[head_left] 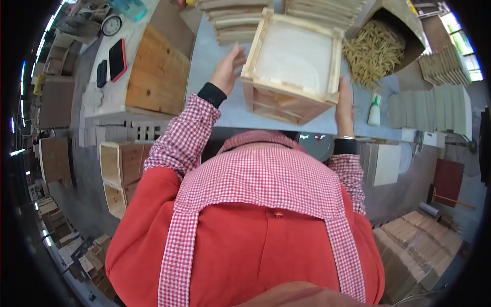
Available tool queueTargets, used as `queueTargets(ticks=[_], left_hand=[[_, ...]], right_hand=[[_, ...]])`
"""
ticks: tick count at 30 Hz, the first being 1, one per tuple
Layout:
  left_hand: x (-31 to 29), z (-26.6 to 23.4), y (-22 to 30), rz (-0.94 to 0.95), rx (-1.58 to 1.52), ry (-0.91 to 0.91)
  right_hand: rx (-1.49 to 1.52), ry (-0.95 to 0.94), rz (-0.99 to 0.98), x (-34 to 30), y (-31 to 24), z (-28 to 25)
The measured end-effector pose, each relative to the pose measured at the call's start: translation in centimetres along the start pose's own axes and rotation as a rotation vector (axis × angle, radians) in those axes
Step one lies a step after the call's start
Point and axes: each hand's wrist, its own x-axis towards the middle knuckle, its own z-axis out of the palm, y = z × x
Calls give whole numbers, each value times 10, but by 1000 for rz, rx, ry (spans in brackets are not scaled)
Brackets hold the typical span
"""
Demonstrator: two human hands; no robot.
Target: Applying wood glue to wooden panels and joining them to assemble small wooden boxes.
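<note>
A pale wooden box frame (286, 100) stands on the grey-blue table in front of me, with a white translucent panel (291, 53) set inside its top rim. My left hand (228, 68) is just off the box's left side, fingers apart and holding nothing. Along the right side lies my right hand (345, 108), its fingers stretched out by the near right corner; whether it presses on the wood I cannot tell. The lower inside of the box shows only in part through its near face.
Stacked wooden slats (232, 20) stand behind the box. At right are a carton of small wooden pieces (376, 53), a white glue bottle (375, 110) and upright grey boards (424, 110). A red-edged phone (117, 60) and a clock (111, 24) lie on the left bench.
</note>
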Motion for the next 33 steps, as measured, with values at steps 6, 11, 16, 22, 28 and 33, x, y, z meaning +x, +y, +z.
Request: queueTargets(ticks=[6, 11, 16, 22, 28, 33], left_hand=[[0, 27, -60, -350, -279, -100], [-13, 36, -87, -113, -346, -332], [47, 90, -65, -280, -218, -553], [6, 160, 89, 549, -203, -965], [-71, 153, 125, 83, -279, -672], [-99, 120, 88, 192, -333, -386]], right_hand=[[56, -53, -65, 19, 152, 29], [-27, 80, 55, -88, 103, -9], [251, 220, -163, -138, 28, -32], [438, 242, -384, -120, -78, -53], [445, 94, -588, -141, -109, -25], [479, 125, -580, -148, -66, -13]])
